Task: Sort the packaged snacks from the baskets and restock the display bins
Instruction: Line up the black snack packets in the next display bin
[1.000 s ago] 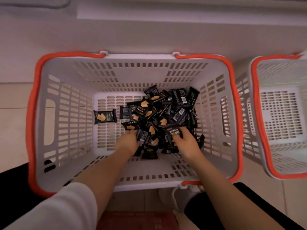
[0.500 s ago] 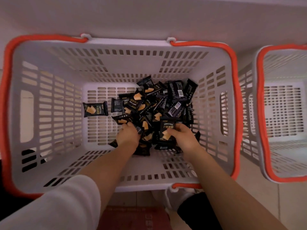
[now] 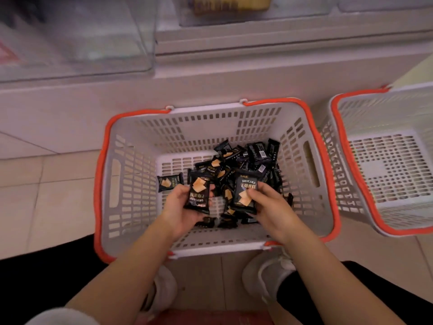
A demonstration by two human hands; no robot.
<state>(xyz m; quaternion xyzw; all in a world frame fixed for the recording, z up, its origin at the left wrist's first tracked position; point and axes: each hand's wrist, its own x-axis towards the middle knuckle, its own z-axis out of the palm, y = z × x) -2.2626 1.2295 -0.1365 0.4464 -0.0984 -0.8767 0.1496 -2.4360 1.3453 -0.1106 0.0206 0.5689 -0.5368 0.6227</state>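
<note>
Black snack packets [image 3: 243, 160] lying heaped in the white basket [image 3: 131, 184] at frame centre, your left hand [image 3: 180, 207] gripping one packet [image 3: 198, 192], your right hand [image 3: 269, 205] pinching another [image 3: 244, 193], a second basket [image 3: 386, 160] sitting right, clear display bins [image 3: 77, 36] showing upper left.

Your white slatted plastic basket with the orange rim [image 3: 131, 184] holds a heap of small black snack packets [image 3: 248, 158] against its right wall; one packet [image 3: 169, 182] lies apart, left of the heap.

A shop: shopping baskets [image 3: 302, 127], clear display bins [image 3: 77, 43], tiled floor [image 3: 46, 195]
</note>
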